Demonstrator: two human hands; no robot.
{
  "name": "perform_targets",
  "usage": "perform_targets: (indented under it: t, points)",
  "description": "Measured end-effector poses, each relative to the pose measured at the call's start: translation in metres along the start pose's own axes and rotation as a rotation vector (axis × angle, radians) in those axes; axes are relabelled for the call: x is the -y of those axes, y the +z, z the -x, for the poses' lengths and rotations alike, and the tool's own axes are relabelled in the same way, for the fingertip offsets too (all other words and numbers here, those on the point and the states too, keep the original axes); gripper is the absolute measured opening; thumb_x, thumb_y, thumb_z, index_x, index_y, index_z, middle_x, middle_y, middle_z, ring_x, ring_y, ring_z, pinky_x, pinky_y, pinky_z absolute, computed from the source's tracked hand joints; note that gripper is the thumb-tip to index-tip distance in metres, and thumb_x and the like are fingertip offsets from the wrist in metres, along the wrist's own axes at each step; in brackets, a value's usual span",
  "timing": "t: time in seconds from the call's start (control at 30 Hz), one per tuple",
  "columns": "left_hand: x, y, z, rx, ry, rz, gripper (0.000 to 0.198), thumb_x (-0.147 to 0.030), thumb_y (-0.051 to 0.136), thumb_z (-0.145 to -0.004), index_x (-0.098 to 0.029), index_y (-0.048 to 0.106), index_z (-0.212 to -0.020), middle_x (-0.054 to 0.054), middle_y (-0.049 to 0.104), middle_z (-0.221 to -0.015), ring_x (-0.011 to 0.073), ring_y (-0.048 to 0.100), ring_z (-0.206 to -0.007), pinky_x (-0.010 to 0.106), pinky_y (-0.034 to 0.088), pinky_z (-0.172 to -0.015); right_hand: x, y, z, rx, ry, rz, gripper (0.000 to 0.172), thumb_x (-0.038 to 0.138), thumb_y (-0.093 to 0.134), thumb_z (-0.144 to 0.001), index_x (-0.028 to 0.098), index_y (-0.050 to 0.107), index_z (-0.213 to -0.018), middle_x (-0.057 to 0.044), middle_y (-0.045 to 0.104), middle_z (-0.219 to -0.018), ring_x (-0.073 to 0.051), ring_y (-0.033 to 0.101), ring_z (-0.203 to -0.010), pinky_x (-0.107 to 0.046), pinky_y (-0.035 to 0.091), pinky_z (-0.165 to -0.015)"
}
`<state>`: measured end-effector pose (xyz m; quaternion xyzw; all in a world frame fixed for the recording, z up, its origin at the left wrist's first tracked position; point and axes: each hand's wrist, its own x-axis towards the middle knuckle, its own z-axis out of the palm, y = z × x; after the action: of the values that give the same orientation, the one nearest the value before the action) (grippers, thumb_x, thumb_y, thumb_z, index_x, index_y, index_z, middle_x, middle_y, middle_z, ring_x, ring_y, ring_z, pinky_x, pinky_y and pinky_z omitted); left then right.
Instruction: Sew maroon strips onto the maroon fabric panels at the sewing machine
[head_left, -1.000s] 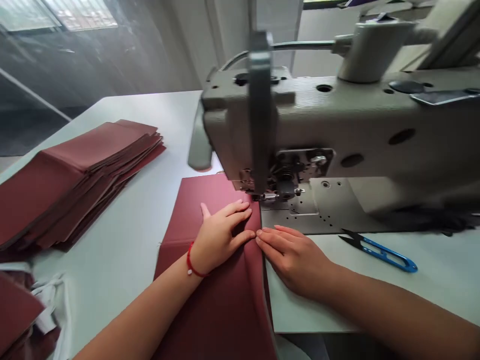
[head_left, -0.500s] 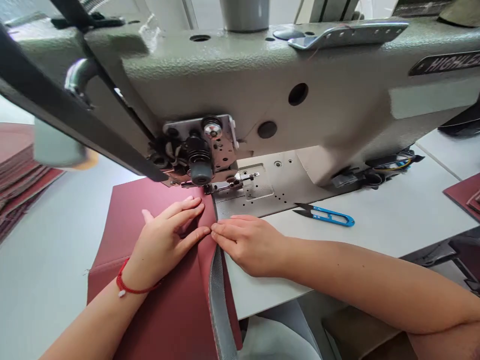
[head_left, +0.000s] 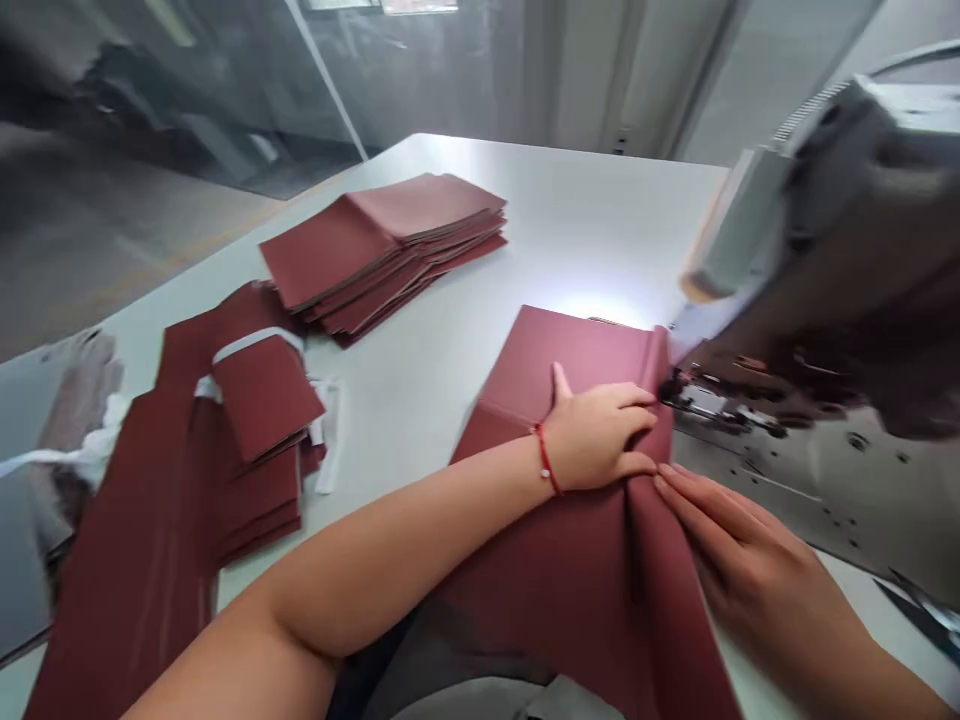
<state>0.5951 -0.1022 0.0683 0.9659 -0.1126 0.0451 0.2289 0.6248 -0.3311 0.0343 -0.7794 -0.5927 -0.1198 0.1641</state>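
so, maroon panel [head_left: 559, 570] between stack [head_left: 390, 240] and sewing machine [head_left: 862, 270]

left hand [head_left: 596, 435]: spread on maroon panel [head_left: 555, 570] | right hand [head_left: 757, 570]: fingertips at panel's edge | sewing machine [head_left: 862, 260]: beside panel

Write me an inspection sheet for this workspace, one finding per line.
Surface: white table, partly covered.
Job's things: maroon panel, right edge at the sewing machine, a fold raised along it.
Clutter: neat stack; untidy pile with white strips; dark blades cut off at the right.
Hands: left palm down on the panel; right fingertips at the fold, grip unclear.
Cables: one behind the machine.
Surroundings: grey wall; floor at left, blurred.
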Motion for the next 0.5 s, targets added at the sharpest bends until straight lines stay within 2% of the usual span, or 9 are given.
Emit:
perform_targets:
  t: [0.1,0.3,0.5]
  points:
    - [0.002,0.005,0.001,-0.021,0.014,-0.017,0.027,-0.046,0.059,-0.089,-0.025,0.065,-0.105,0.001,0.052,-0.142,0.0263,0.043,-0.131,0.073,0.002,-0.111,-0.001,-0.003,0.001,0.011,-0.036,0.044,0.045,0.025,0.039,-0.1,0.018,0.044,-0.145,-0.009,0.053,-0.138,-0.029,0.06,-0.115,-0.042,0.052,-0.097]
    - [0.005,0.013,0.0,-0.063,0.045,-0.02,0.028,-0.045,0.055,-0.091,-0.023,0.062,-0.107,0.004,0.053,-0.139,0.0244,0.043,-0.127,0.076,0.006,-0.11,-0.006,-0.006,0.003,0.084,-0.099,0.076,0.058,0.02,0.044,-0.093,0.015,0.035,-0.15,-0.009,0.046,-0.145,-0.031,0.06,-0.115,-0.04,0.056,-0.089]
    - [0.005,0.01,-0.001,-0.022,0.041,0.008,0.027,-0.043,0.055,-0.092,-0.021,0.062,-0.107,0.006,0.056,-0.133,0.0261,0.043,-0.123,0.08,0.012,-0.106,-0.006,-0.009,0.004,0.114,-0.096,0.085,0.062,0.022,0.047,-0.089,0.014,0.035,-0.15,-0.012,0.047,-0.144,-0.035,0.057,-0.118,-0.045,0.058,-0.086]
